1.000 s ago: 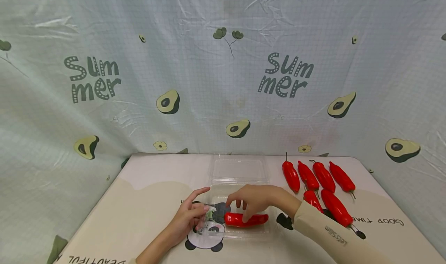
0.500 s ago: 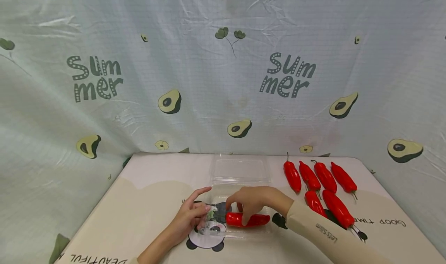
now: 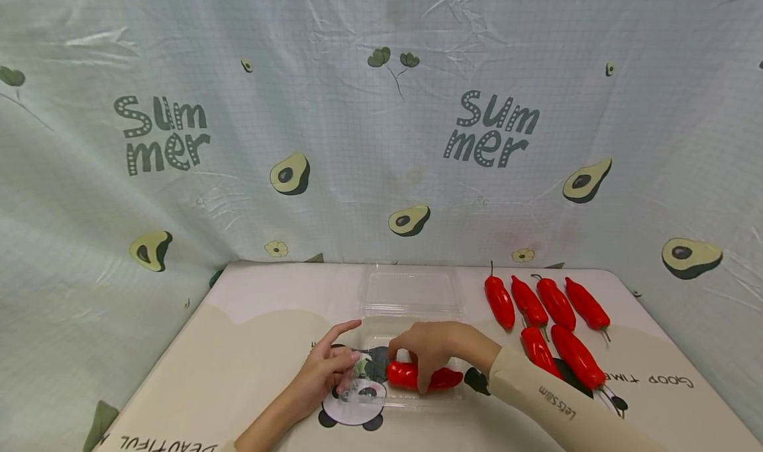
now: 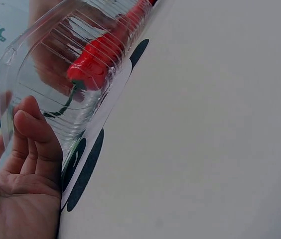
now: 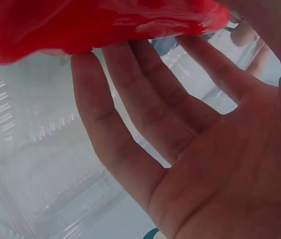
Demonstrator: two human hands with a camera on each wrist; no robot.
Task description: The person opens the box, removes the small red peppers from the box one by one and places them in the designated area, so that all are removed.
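Note:
A clear plastic clamshell box (image 3: 438, 404) lies in front of me with its lid (image 3: 411, 290) folded back. Inside the base, lying crosswise, is a glossy red pepper (image 3: 402, 375) with a green stem. My right hand (image 3: 432, 349) grips that pepper from above, thumb across its near side and fingers along its far side. In the right wrist view, fingertips (image 5: 85, 62) meet the pepper's underside. My left hand (image 3: 324, 369) holds the box's left wall between thumb and fingers, index finger stretched out. The left wrist view shows the pepper's stem (image 4: 67, 104) pointing towards this hand.
Several more red peppers (image 3: 556, 303) lie in two rows on the right of the table (image 3: 256, 359), partly behind the right sleeve (image 3: 536, 392). A printed avocado curtain (image 3: 352, 140) hangs behind the table and at both sides.
My right hand has moved slightly down and towards me, and its thumb reaches further over the pepper's near side. My left hand and the box stay in place.

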